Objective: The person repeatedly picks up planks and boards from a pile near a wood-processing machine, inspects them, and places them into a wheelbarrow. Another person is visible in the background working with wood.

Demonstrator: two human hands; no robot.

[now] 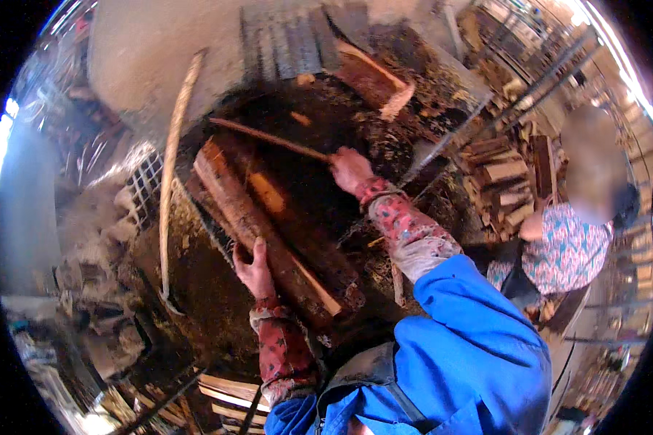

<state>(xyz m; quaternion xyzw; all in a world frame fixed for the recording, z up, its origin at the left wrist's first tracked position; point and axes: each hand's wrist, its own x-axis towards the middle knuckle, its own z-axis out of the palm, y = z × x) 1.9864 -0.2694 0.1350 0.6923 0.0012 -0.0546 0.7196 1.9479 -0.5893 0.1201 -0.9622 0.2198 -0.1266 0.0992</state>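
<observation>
My left hand [254, 272] is on the near left side of a long split log [243, 196], thumb on top and fingers at its edge. The log lies slanting across the dark ground, with reddish bark and a pale split face at its near end. Beyond it, my right hand [350, 170] is closed around one end of a thin reddish-brown rod [272, 138]. The rod reaches left over the dark ground to near the log's far end. What its far tip is like, I cannot make out.
A bent wooden pole [173, 170] stands left of the log. A large bark-covered wood piece [370, 76] lies at the far side, by a corrugated sheet [279, 47]. To the right, a person in a patterned top [569, 246] sits beside stacked split wood [504, 177].
</observation>
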